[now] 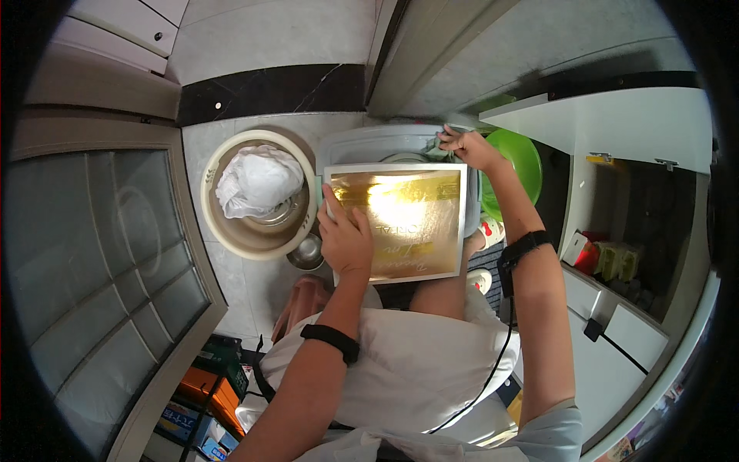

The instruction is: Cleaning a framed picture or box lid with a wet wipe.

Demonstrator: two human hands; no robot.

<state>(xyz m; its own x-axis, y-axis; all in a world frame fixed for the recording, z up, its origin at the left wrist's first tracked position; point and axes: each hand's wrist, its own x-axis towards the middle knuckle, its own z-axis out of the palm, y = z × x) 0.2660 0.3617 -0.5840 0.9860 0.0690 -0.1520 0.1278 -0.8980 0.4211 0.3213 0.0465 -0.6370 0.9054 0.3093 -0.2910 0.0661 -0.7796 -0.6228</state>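
A shallow gold L'Oréal box (410, 225) with a white rim lies in front of me, over a pale grey plastic bin (369, 138). My left hand (349, 239) grips the box at its left edge, fingers spread along the gold face and the side. Beyond the box's far right corner, my right hand (470, 149) pinches a crumpled grey-green cloth (437, 150). Part of that cloth is hidden by the box and the fingers. Just right of the bin, a bright green plastic basin (514, 173) stands partly behind my right forearm.
At left, a cream basin (211, 225) holds a bundled white cloth (260, 179). Between that basin and my left hand sits a small metal bowl (307, 254). A glass-paned door (109, 248) borders the left side; an open white cabinet (641, 133) flanks the right.
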